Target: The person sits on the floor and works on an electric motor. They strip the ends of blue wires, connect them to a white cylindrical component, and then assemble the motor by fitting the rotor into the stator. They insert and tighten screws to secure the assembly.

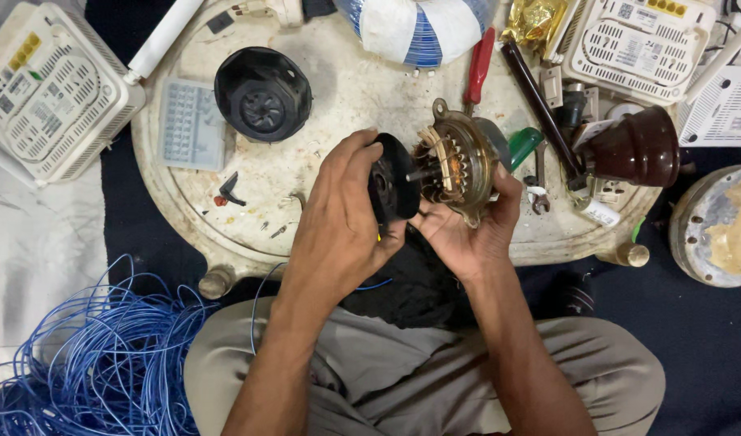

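My right hand (467,230) grips a round metal motor (459,165) with copper windings showing, held over the front of a worn white round table (338,97). My left hand (346,218) is closed on a black round cover (394,186) pressed against the motor's shaft end. A second black round housing (263,93) lies on the table at the upper left, apart from both hands.
A red-handled screwdriver (478,69), a green-handled tool (524,145) and a dark brown jug-like piece (641,149) lie to the right. White vented boxes sit at the left (51,93) and upper right (637,44). Blue wire (96,363) is piled lower left. Small screws are scattered on the table.
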